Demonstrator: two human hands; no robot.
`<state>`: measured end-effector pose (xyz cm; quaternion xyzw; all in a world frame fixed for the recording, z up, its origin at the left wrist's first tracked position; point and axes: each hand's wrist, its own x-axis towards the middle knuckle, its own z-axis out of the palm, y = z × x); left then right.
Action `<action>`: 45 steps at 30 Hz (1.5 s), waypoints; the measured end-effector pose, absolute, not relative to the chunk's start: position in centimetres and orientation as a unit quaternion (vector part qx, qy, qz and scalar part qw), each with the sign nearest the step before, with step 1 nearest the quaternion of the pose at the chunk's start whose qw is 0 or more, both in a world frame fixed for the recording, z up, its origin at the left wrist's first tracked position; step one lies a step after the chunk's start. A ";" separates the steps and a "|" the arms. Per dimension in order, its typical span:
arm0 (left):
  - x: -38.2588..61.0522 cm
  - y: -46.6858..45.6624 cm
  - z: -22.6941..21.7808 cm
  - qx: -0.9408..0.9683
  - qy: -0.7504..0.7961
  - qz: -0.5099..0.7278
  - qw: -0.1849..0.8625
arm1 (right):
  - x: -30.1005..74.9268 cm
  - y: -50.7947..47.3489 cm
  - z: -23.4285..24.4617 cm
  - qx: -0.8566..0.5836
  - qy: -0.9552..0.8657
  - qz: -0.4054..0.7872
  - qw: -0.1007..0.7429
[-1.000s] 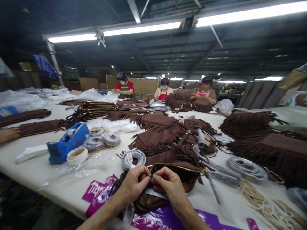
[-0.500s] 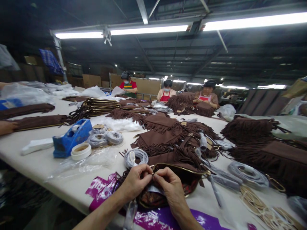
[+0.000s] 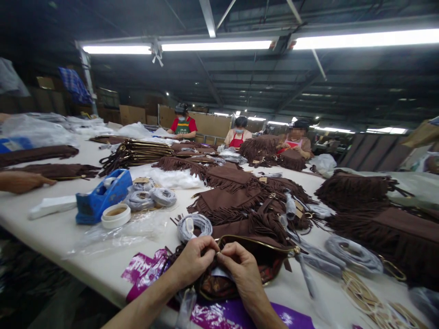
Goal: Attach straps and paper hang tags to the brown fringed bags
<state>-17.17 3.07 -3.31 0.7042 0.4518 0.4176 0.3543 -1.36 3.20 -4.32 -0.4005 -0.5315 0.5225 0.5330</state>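
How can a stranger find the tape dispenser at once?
Look at the long white table, at its left part. There the blue tape dispenser stands, with a white tape roll just in front and grey coiled bundles to its right. Its bright blue body sets it apart from the brown fringed bags.

Long white table (image 3: 51, 237), left part: blue plastic tape dispenser (image 3: 101, 197), white tape roll (image 3: 115, 215) just beside it, grey wrapped cord coils (image 3: 151, 198), clear plastic film (image 3: 113, 234). Centre and right: heaps of brown fringed suede bags (image 3: 233, 197). Near edge: glossy purple sheet (image 3: 142, 270) under an open brown zip-top bag (image 3: 264, 258).
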 end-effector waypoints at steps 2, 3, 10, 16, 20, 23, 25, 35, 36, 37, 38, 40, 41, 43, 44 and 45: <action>-17.0 3.1 -3.4 0.720 0.456 0.408 0.327 | -1.4 3.4 -4.6 -0.401 -0.541 0.517 0.529; -16.9 3.1 -3.3 0.730 0.456 0.401 0.313 | -1.4 3.4 -4.7 -0.400 -0.546 0.515 0.526; -17.2 2.4 -2.7 0.712 0.464 0.404 0.337 | -0.2 3.4 -4.2 -0.433 -0.551 0.484 0.524; -17.5 2.1 -2.2 0.663 0.455 0.458 0.378 | -0.8 2.9 -1.5 -0.408 -0.670 0.377 0.491; -17.3 1.9 -1.4 0.684 0.452 0.464 0.337 | -1.7 3.3 -0.9 -0.379 -0.755 0.324 0.427; -18.1 2.4 -1.2 0.661 0.428 0.452 0.420 | -1.5 3.9 -1.5 -0.379 -0.755 0.339 0.413; -19.0 3.1 -1.5 0.608 0.405 0.451 0.513 | -1.3 4.1 -2.0 -0.387 -0.732 0.377 0.415; -19.0 3.8 -1.1 0.433 0.407 0.509 0.622 | -1.9 4.2 -2.6 -0.358 -0.784 0.239 0.446; -18.8 3.7 -0.8 0.447 0.412 0.508 0.610 | -1.9 4.3 -2.5 -0.355 -0.790 0.233 0.443; -18.7 3.5 -0.5 0.471 0.417 0.505 0.591 | -1.9 4.4 -2.5 -0.345 -0.798 0.232 0.436; -18.6 3.4 -0.2 0.504 0.420 0.500 0.565 | -1.9 4.5 -2.4 -0.328 -0.810 0.235 0.426; -18.4 3.0 0.4 0.577 0.424 0.488 0.500 | -1.9 4.7 -2.1 -0.288 -0.833 0.257 0.398; -18.2 2.9 0.7 0.609 0.424 0.478 0.469 | -1.9 4.8 -2.0 -0.275 -0.838 0.270 0.388; -18.0 2.9 0.9 0.643 0.409 0.471 0.444 | -1.9 5.0 -1.9 -0.270 -0.830 0.295 0.388; -18.0 3.1 0.8 0.638 0.398 0.482 0.450 | -1.9 5.0 -1.9 -0.276 -0.817 0.312 0.399; -18.0 3.4 0.5 0.618 0.391 0.504 0.459 | -1.9 5.0 -1.9 -0.285 -0.797 0.332 0.416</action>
